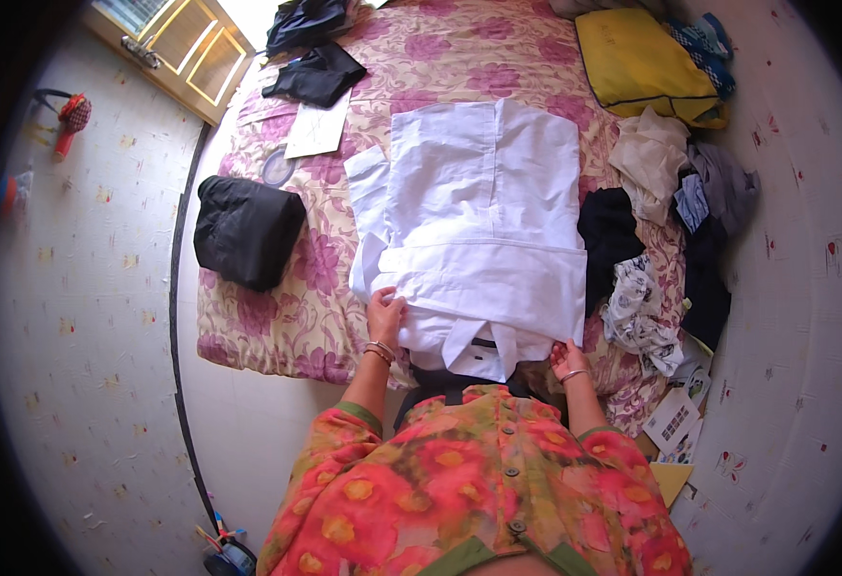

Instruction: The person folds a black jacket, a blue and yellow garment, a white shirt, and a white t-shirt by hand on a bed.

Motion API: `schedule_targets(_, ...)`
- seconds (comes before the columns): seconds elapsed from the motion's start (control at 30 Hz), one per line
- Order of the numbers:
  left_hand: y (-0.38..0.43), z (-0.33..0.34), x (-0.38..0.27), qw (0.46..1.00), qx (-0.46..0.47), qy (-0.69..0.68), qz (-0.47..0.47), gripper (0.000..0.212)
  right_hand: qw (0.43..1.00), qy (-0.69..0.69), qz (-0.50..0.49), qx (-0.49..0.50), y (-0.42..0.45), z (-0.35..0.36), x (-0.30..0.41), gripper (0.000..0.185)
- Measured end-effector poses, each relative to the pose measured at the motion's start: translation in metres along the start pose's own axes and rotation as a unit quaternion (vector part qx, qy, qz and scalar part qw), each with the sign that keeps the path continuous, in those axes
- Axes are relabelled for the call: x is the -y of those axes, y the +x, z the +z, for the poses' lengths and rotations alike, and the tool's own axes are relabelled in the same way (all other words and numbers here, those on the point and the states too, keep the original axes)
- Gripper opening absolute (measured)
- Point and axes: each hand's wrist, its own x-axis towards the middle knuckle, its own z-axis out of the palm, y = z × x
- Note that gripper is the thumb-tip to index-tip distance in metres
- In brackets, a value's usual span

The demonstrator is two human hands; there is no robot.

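Observation:
A white collared shirt (442, 180) lies spread on a bed with a flowered cover, its collar (480, 345) towards me. Its lower part is folded back over the upper part, with the fold's edge just above the collar. My left hand (386, 313) pinches the cloth at the left side of this fold, beside a sleeve. At the fold's right corner, my right hand (567, 358) grips the edge between thumb and fingers. A sleeve end (368, 173) sticks out at the shirt's left.
A folded black garment (248, 232) lies at the left of the flowered bed cover (255, 324). White paper (318, 129) and black clothes (316, 74) are beyond it. At right are a yellow bag (640, 65), dark cloth (608, 230) and a patterned white cloth (637, 313).

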Motion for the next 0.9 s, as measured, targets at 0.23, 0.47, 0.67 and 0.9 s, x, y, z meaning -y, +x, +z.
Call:
schedule_targets(0.23,0.054,-0.058,0.019,0.923,-0.21,0.275,0.168,0.054,0.988,-0.149,0.022,0.043,-0.029,0.016,0.009,0.028)
schedule_targets(0.47,0.081,-0.061,0.022,0.938,-0.105,0.318,0.095,0.04,0.962,-0.22,-0.039,0.158,-0.067,0.117,0.015,0.023)
schedule_targets(0.67,0.086,-0.103,0.036,0.978,-0.106,-0.178,0.021,0.008,0.915,-0.302,-0.049,0.261,-0.096,0.254,-0.015,0.017)
schedule_targets(0.9,0.02,-0.13,-0.016,0.982,-0.103,-0.045,0.154,0.011,0.871,-0.395,-0.048,0.287,-0.119,0.359,-0.094,0.016)
